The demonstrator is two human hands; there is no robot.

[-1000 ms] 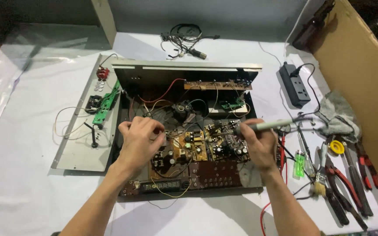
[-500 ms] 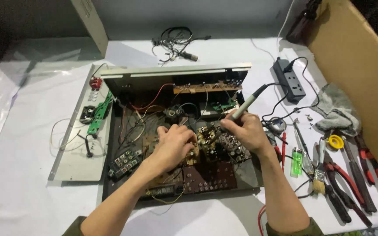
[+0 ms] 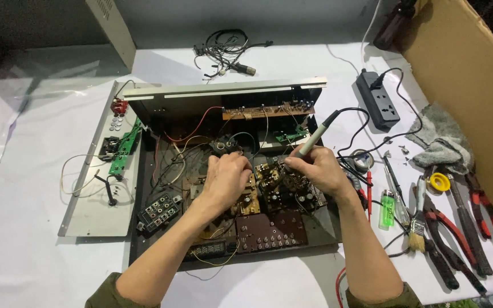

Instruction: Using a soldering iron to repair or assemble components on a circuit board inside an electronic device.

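An opened black electronics chassis (image 3: 144, 228) lies in the middle of the white table, full of brown circuit boards (image 3: 269, 231) and coloured wires. My right hand (image 3: 318, 171) grips a grey soldering iron (image 3: 315, 137) like a pen, with the tip pointing down onto the central board. My left hand (image 3: 226, 179) rests knuckles-up on the same board just to the left of it, fingers curled; what it pinches is hidden. The iron's black cord (image 3: 366, 122) runs off to the right.
A grey cover panel (image 3: 95, 211) with a green board lies left of the chassis. At the right are a black power strip (image 3: 378, 105), grey rag (image 3: 443, 140), pliers (image 3: 457, 251), brush (image 3: 416, 234), green lighter (image 3: 387, 202), yellow tape roll (image 3: 440, 182). A cardboard wall (image 3: 475, 85) stands far right. Loose cables (image 3: 223, 51) lie behind.
My right hand swung the soldering iron from lying sideways to tip-down on the board. My left hand slid right towards the centre of the board. The view shifted slightly.
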